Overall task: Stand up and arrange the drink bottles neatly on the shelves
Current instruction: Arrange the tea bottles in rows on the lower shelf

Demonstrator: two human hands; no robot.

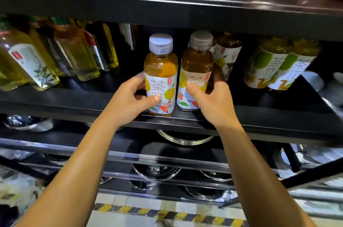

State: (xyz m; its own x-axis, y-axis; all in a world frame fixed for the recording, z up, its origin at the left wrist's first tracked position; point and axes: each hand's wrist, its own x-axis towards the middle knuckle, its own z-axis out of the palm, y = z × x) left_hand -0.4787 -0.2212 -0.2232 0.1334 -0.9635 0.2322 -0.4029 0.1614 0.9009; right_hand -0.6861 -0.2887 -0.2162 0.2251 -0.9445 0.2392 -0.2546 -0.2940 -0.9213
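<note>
Amber tea fills two upright bottles side by side at the near edge of the black shelf [74,104]. The left hand [132,97] grips the left tea bottle [160,76], fingers curled round its label; the right hand [213,100] grips the right tea bottle [196,71].

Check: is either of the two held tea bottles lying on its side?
No. Both the left bottle in the left hand and the right bottle in the right hand stand upright on the shelf.

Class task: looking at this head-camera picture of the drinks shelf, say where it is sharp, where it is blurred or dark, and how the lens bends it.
Head view: the two tea bottles in the left hand and right hand are sharp and well lit; the shelf recess behind is dark; the square bottles at the left lean outward, a wide-angle bend; the lower racks blur.
</note>
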